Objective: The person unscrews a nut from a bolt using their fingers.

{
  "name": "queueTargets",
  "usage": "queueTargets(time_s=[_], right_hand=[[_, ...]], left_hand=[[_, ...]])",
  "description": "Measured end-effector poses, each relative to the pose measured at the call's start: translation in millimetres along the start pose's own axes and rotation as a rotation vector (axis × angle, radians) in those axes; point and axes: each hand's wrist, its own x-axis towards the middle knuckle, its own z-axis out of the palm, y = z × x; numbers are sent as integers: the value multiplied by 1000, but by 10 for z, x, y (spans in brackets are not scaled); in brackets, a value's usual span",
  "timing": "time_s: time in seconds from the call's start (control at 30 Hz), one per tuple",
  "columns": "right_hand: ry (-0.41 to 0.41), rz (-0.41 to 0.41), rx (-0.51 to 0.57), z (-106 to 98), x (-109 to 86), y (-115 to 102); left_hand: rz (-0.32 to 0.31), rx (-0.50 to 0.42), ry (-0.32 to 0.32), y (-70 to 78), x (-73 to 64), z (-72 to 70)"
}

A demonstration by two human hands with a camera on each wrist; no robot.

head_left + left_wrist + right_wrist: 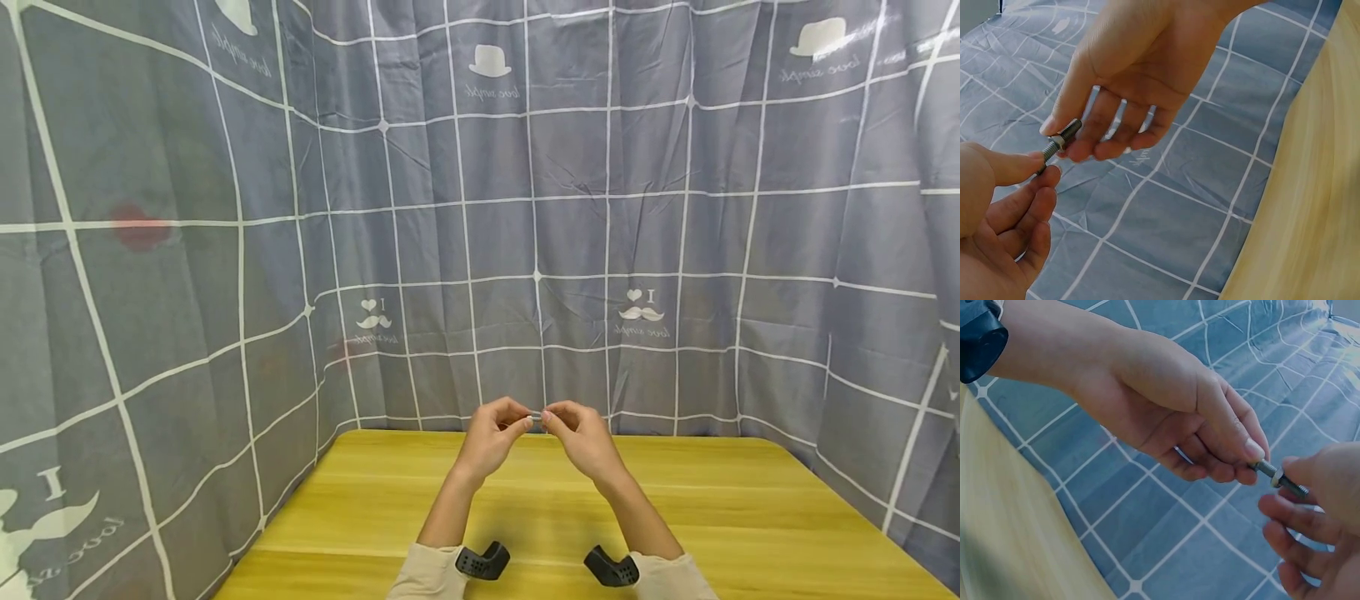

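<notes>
A threaded metal bolt (1050,150) spans the small gap between my two hands, held above the far part of the table. A hex nut (1276,479) sits partway along its thread. My left hand (486,442) pinches one end of the bolt between thumb and index finger, hiding that end. At the nut and the other threaded end, my right hand (588,443) has its thumb on one side and fingertips on the other. The remaining fingers of both hands curve loosely. From the head view, the bolt shows only as a small pale glint.
Below the hands lies a yellow wood-grain table (540,517). A grey curtain (570,242) with white grid lines hangs behind it and along both sides. Each wrist wears a black device, such as the left wrist device (483,562).
</notes>
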Motion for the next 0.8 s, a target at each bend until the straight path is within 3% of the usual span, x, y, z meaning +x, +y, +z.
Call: queueTargets(time_s=[0.17,0.43,0.63,0.8], right_hand=[[-14,-38,0,10,-10,4],[16,-6,-9,10,-21,31],[19,-64,6,8,-20,32],[3,-35,8,2,-22,7]], left_hand=[[-4,-8,10,-20,-15,-8],[-11,-8,4,-14,-20,9],[-20,-5,11,-4,-24,13],[-13,-7,12,1,-9,8]])
